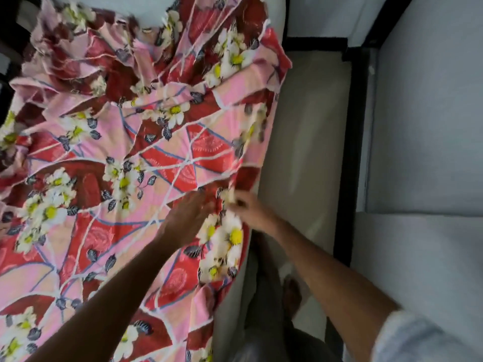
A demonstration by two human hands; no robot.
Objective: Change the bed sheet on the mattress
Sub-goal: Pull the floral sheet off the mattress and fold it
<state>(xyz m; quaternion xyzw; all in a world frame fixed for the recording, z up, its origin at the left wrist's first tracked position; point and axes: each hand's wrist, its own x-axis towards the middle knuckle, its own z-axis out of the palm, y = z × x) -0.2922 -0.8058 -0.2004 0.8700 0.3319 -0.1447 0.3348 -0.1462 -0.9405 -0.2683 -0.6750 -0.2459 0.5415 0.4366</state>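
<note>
Right hand (249, 209) pinches floral sheet (109, 158) edge; left hand (189, 218) grip flat on sheet (blurred), over mattress (227, 309).

The crumpled cotton bed sheet (125, 158) is pink and red with dark maroon patches, crossed by white and blue lines, strewn with white yellow-centred daisies and grey-blue leaves. The bare mattress (277, 11) is white; the floor (305, 152) cream, black-bordered.

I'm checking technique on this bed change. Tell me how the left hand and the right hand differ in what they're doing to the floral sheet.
The left hand lies on top of the floral sheet, fingers extended, inward from the edge; the right hand pinches the sheet's edge with curled fingers. The left hand is over the mattress; the right hand is at its side. Both touch the sheet close together.
</note>
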